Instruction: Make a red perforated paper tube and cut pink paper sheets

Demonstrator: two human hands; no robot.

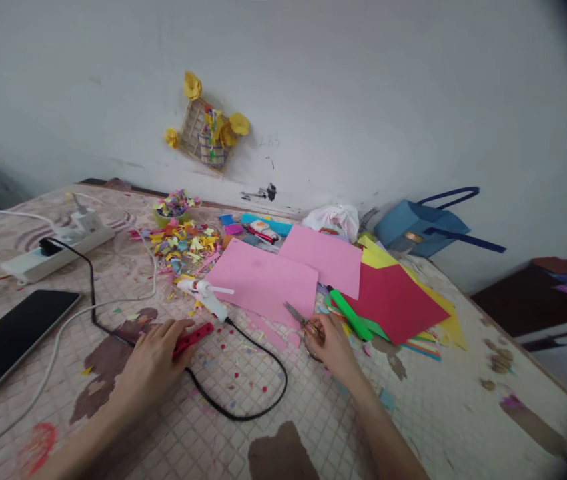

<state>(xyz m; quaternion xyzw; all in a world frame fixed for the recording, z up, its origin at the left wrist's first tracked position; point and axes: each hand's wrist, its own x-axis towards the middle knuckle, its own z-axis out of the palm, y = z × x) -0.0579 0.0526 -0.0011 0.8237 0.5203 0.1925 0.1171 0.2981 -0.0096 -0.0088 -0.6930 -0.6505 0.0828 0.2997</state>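
My left hand (163, 350) is closed round a red strip with dark holes (194, 339), low over the table. The fingers of my right hand (328, 343) are at the gold handles of a pair of scissors (297, 316), whose blades point up and left onto a pink sheet (268, 280). A second pink sheet (326, 257) overlaps it behind. Between my hands and the paper lies a white glue gun (206, 297) with a black cord. Just right of the scissors is a green marker (349, 313).
A phone (16, 340) and a power strip (58, 255) with cords lie at left. Paper scraps (188, 247) are heaped behind the glue gun. Red paper (396, 303), yellow sheets and a blue bag (421, 227) are at right. A woven decoration (208, 137) hangs on the wall.
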